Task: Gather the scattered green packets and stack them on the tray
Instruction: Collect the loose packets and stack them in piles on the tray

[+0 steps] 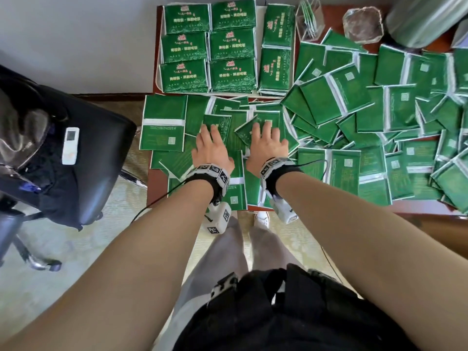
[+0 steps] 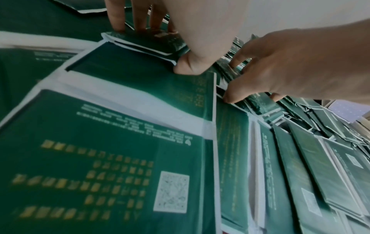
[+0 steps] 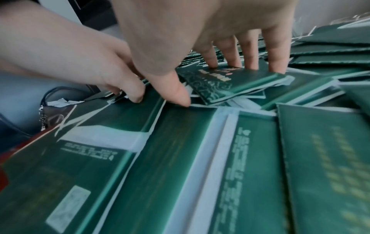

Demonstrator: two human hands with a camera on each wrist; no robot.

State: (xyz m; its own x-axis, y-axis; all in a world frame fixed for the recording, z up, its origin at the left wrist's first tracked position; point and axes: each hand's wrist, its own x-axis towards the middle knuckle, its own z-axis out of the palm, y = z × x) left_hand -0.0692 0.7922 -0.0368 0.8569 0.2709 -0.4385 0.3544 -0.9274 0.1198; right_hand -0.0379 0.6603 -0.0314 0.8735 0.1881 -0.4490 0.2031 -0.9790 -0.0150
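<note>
Hands [image 1: 212,148] palm-down on packets [image 1: 253,138]

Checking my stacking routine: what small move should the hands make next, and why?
Probably pinch and lift: the left hand and right hand each rest fingers on a loose packet atop the pile, while the tray beyond holds neat stacks.

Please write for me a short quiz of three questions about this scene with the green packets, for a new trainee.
1. True or false: the tray already carries neat stacks of green packets.
2. Which side of the table holds the bigger loose packet heap? A) the person's right B) the person's left
3. Fill in: the left hand and right hand both rest on scattered packets with fingers ____.

Key: 1 true; 2 A; 3 spread
</note>
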